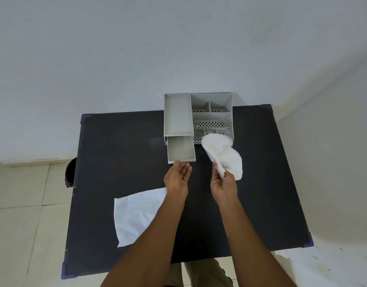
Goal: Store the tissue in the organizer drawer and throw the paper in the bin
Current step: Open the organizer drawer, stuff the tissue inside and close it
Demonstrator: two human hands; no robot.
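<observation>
On the dark surface point(120, 154), the right hand point(223, 186) pinches a white tissue point(222, 154) just right of the pulled-out drawer point(181, 150); the left hand point(177, 177), grip released, touches the drawer's front. Paper point(137, 214) lies nearer, left.

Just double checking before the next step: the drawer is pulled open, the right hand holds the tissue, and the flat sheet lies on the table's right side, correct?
Not quite. The drawer of the organizer is open and the right hand holds the tissue, but the flat sheet lies on the left side of the table, beside the left forearm. The head view shows this.
</observation>
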